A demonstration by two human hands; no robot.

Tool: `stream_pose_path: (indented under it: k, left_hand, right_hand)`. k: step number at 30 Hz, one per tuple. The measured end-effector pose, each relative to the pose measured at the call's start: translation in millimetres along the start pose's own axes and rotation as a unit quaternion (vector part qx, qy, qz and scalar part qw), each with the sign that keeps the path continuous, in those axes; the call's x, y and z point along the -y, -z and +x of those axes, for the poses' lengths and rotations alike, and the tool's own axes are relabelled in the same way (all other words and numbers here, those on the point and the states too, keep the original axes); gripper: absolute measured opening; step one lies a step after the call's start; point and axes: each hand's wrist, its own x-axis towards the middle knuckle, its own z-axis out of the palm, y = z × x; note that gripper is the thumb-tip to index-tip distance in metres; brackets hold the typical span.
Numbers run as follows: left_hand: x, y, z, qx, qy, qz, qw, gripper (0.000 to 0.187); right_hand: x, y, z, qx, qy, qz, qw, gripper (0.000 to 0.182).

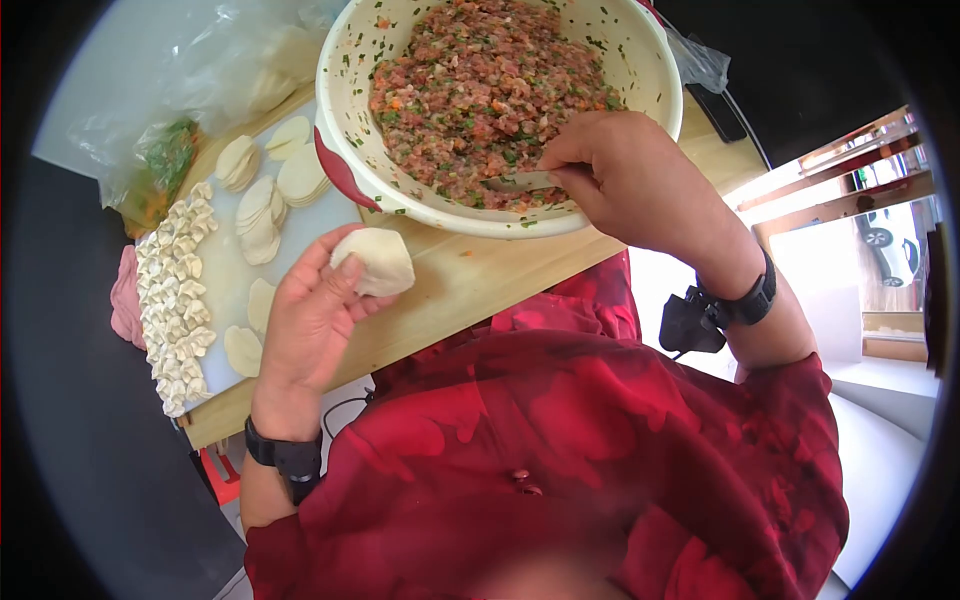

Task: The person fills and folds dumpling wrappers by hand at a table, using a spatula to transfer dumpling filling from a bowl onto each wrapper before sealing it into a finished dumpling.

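My left hand pinches a round dumpling wrapper between thumb and fingers, held just off the front left of the bowl. A large cream bowl with red handles contains minced meat filling flecked with green and orange. Over the bowl's right side, my right hand is closed on a flat metal utensil, perhaps a spoon, whose tip rests in the filling. Stacks of wrappers lie on a white board to the left. Several rows of folded dumplings line its left edge.
The wooden table runs under the bowl and board. A clear plastic bag covers the far left, near a bag with green and orange contents. A pink cloth sits beside the dumplings. A dark phone-like object lies right of the bowl.
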Motion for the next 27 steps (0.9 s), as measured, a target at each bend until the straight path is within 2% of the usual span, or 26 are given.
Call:
stream_pose_path:
  k: [2,5,7,14,16,20,22,26,27]
  left_hand:
    - [8,-3,2,0.023,0.059,-0.045,0.997,0.031]
    - [22,-7,5,0.038,0.080,-0.063,0.994,0.030]
    - [26,-16,6,0.033,0.097,-0.068,0.992,0.029]
    - [17,-46,7,0.030,0.114,-0.096,0.988,0.033]
    - [17,-47,10,0.031,0.130,-0.121,0.984,0.035]
    - [15,-48,10,0.039,0.134,-0.150,0.979,0.036]
    - [11,-50,6,0.024,0.162,-0.122,0.979,0.035]
    - [6,-49,-2,0.034,0.176,-0.101,0.979,0.035]
    - [4,-50,-3,0.047,0.166,-0.106,0.979,0.036]
  right_hand:
    - [-1,-2,2,-0.011,0.012,-0.004,1.000,0.012]
    - [-2,-10,10,-0.043,-0.012,-0.009,0.999,0.012]
    - [-4,-13,13,0.041,-0.007,-0.013,0.999,0.011]
    - [5,3,1,0.062,-0.011,-0.005,0.998,0.011]
    - [3,2,-1,0.000,0.009,0.063,0.998,0.013]
    - [2,10,-5,0.025,-0.010,0.103,0.994,0.011]
    - [5,15,-6,0.060,-0.112,0.180,0.975,0.013]
    - [-4,10,-4,0.027,-0.078,0.205,0.975,0.016]
    - [-7,11,-1,0.059,-0.089,0.213,0.971,0.017]
